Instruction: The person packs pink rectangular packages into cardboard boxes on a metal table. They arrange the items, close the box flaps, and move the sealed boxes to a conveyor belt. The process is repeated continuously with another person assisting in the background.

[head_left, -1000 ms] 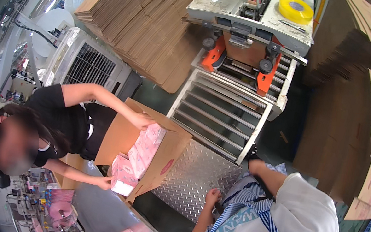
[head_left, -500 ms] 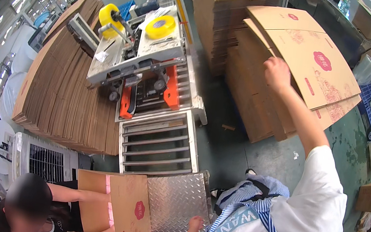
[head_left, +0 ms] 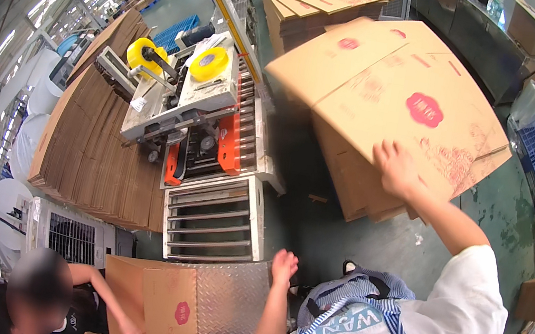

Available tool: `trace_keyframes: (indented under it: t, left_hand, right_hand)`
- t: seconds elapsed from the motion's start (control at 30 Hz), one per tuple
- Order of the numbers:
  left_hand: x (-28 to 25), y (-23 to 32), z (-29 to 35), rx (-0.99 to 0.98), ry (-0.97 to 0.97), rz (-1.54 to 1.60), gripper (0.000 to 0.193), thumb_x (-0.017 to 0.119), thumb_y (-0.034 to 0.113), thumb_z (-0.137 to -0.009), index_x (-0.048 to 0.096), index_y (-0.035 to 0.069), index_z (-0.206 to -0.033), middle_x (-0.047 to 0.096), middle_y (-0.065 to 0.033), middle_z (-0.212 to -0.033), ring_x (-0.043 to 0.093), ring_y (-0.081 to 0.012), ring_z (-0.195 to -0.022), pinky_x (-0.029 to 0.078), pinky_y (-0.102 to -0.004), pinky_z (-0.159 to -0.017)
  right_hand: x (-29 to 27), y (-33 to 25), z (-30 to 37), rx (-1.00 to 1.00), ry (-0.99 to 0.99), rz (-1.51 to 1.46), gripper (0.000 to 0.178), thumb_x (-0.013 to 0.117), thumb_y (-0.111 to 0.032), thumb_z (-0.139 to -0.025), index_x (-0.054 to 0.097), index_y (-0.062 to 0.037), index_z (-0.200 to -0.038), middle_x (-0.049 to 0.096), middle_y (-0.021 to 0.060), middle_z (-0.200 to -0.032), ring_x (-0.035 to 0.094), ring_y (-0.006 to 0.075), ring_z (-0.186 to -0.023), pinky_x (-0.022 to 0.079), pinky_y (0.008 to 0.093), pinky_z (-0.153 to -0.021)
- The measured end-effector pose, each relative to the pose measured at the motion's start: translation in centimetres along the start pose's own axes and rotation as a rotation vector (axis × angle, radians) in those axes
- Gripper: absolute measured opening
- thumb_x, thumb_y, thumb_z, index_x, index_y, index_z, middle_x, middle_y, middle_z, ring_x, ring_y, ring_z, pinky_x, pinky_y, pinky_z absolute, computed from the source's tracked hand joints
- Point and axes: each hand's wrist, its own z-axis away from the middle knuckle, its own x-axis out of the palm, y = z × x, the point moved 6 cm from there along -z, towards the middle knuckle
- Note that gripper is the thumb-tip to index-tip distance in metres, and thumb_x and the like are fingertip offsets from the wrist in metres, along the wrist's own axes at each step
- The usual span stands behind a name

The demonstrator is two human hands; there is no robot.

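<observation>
My right hand (head_left: 395,167) reaches up and to the right and grips the lower edge of a flattened brown carton (head_left: 425,101) with a red round mark. The carton is tilted up off a leaning stack of flat cartons (head_left: 348,187). Holding nothing, my left hand (head_left: 284,265) hangs low with its fingers apart, just above the right edge of a ridged metal plate (head_left: 225,300). A brown carton (head_left: 165,305) stands on that plate, and a co-worker's hand rests against it.
A roller conveyor (head_left: 214,218) leads from the plate into a carton-sealing machine (head_left: 201,100) with yellow tape rolls (head_left: 209,63). A big pile of flat cardboard (head_left: 97,140) and a white air cooler (head_left: 71,237) stand at the left. More boxes lie at the right edge.
My right hand has come down and nearer, pulling the flat carton off the stack. The co-worker's carton now stands on the plate. My left hand has lifted slightly.
</observation>
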Motion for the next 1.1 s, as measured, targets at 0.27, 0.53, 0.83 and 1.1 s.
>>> trace_keyframes:
  t: [0.27, 0.53, 0.83, 1.1]
  left_hand:
    - [11.7, 27.3, 10.5, 1.101, 0.613, -1.473, 0.067, 0.074, 0.023, -0.071, 0.048, 0.007, -0.130, 0.048, -0.0125, -0.136, 0.042, -0.0312, -0.129, 0.026, -0.0550, -0.109]
    - [2.0, 20.9, 20.6, 1.228, 0.783, -1.145, 0.017, 0.066, 0.016, -0.079, 0.064, 0.011, -0.095, 0.064, -0.0064, -0.094, 0.059, -0.0301, -0.090, 0.043, -0.0500, -0.095]
    - [-12.8, 14.7, 37.4, 0.625, 1.544, -1.541, 0.034, 0.053, 0.043, -0.092, 0.061, 0.011, -0.086, 0.057, -0.0083, -0.081, 0.055, -0.0299, -0.080, 0.042, -0.0434, -0.077]
    - [-24.2, 16.9, 37.6, 0.042, 1.407, -1.176, 0.028, 0.057, 0.035, -0.083, 0.065, 0.008, -0.087, 0.063, -0.0112, -0.095, 0.056, -0.0296, -0.096, 0.034, -0.0505, -0.096]
  right_hand:
    - [-10.9, -1.3, 16.2, -0.753, 0.105, 0.040, 0.056, 0.060, -0.019, -0.073, 0.049, -0.0062, -0.127, 0.055, 0.0126, -0.123, 0.058, 0.0310, -0.104, 0.044, 0.0419, -0.095]
    - [-21.0, -1.5, 6.7, -0.521, 0.736, 0.043, 0.014, 0.057, -0.016, -0.070, 0.061, -0.0115, -0.082, 0.063, 0.0019, -0.090, 0.061, 0.0188, -0.087, 0.044, 0.0435, -0.095]
    - [-8.7, -30.9, -1.2, -0.946, 0.546, -0.437, 0.008, 0.059, -0.018, -0.071, 0.055, -0.0149, -0.078, 0.055, -0.0003, -0.081, 0.056, 0.0183, -0.093, 0.037, 0.0461, -0.101]
    - [-9.5, -51.7, 9.5, -1.202, 0.392, -0.685, 0.045, 0.052, -0.016, -0.081, 0.054, -0.0097, -0.125, 0.049, 0.0044, -0.135, 0.042, 0.0261, -0.127, 0.027, 0.0490, -0.108]
